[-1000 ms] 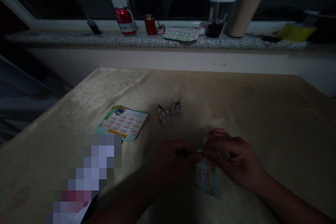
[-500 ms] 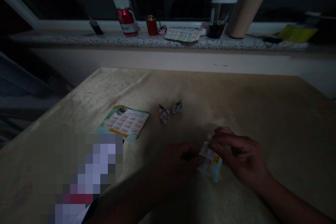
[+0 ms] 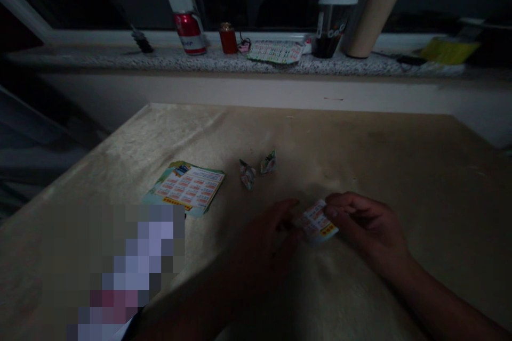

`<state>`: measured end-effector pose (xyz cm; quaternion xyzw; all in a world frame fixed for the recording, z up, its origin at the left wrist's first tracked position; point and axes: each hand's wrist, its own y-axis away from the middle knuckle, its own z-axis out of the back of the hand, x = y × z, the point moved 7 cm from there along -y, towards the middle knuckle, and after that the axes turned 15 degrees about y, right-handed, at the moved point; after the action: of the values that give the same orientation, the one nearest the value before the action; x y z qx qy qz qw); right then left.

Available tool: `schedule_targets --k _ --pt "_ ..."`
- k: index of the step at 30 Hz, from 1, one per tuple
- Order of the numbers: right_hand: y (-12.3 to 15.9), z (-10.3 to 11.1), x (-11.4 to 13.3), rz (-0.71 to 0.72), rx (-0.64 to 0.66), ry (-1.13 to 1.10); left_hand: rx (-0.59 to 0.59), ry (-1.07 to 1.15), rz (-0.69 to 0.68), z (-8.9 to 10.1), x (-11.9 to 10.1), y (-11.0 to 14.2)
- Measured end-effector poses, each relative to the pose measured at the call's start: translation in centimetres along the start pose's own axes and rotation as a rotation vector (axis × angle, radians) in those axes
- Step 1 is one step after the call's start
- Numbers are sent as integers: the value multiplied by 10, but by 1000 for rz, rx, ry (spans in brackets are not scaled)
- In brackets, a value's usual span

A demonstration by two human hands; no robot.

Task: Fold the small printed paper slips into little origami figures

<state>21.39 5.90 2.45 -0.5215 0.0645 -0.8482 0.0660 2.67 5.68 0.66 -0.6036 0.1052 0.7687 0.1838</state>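
Observation:
My right hand (image 3: pixel 366 226) pinches a small folded piece of printed paper (image 3: pixel 320 224) by its upper right corner, between thumb and forefinger. Orange and yellow print on white and pale blue shows on its face. At the paper's left edge is my left hand (image 3: pixel 270 232), in deep shadow, its thumb and forefinger apart; whether it touches the paper is hard to make out. Two small folded paper shapes (image 3: pixel 247 175) (image 3: pixel 269 163) stand on the table beyond my hands. A stack of similar printed sheets (image 3: pixel 188 186) lies to the left.
The pale table (image 3: pixel 400 160) runs back to a wall below a speckled windowsill (image 3: pixel 160 64). On the sill are a red can (image 3: pixel 190 34), a small red jar (image 3: pixel 228 40), a printed sheet (image 3: pixel 276 52), a lidded cup with a straw (image 3: pixel 330 26) and a cardboard tube (image 3: pixel 372 16). A pixelated patch covers the lower left.
The paper has turned and tilted upward in my right hand. My left thumb and forefinger have spread apart at its left edge. The view has shifted slightly.

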Motion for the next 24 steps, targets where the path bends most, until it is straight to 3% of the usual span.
schedule_targets --k 4,9,16,20,24 --pt "1 -6 0 -53 28 -76 -86 -233 -235 2 -17 6" --pt "2 -14 -6 -152 103 -254 -88 -319 -313 0 -21 8" --pt "3 -21 -17 -193 214 -462 26 -132 -135 0 -9 4" --pt "1 -23 -17 -173 270 -501 59 27 -11 2 -10 0" --pt "1 -21 -15 -140 279 -481 81 157 26 4 -11 0"
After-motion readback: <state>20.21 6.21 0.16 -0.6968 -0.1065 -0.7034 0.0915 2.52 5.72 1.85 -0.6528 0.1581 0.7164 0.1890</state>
